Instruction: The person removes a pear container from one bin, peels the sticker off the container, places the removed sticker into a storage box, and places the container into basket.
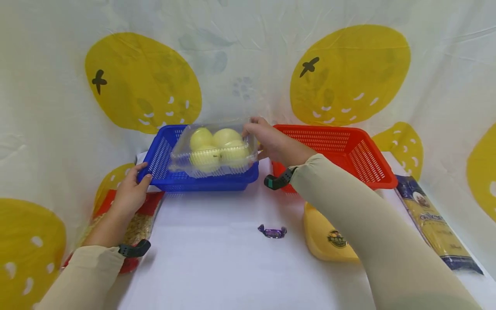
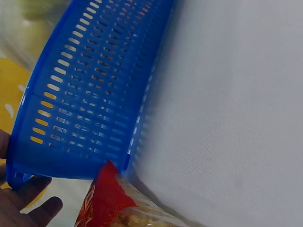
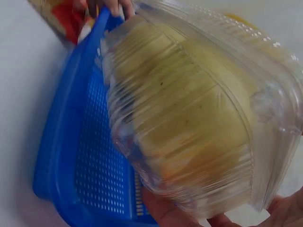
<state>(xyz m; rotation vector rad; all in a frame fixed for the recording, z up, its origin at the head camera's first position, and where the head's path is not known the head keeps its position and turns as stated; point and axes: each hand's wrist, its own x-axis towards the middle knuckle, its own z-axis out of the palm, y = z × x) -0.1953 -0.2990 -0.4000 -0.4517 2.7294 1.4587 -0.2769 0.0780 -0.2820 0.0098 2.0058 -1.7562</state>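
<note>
My right hand (image 1: 269, 140) holds a clear plastic clamshell box (image 1: 180, 157) by its right end, tilted above the blue basket (image 1: 201, 185). Inside the box sit several round, pale yellow-green fruits (image 1: 226, 137); the right wrist view shows small dark specks on their skin. At the basket's left front corner, my left hand (image 1: 129, 191) grips the rim between thumb and fingers, seen from close up in the left wrist view. Much of the basket's inside is hidden by the box in the head view.
A red basket (image 1: 372, 161) stands to the right. In front of it are a yellow box (image 1: 321, 237), partly behind my right sleeve, and a purple-wrapped candy (image 1: 273, 232). A blue-and-gold packet (image 1: 438, 224) lies far right; a red-topped bag (image 1: 141, 224) lies under my left arm.
</note>
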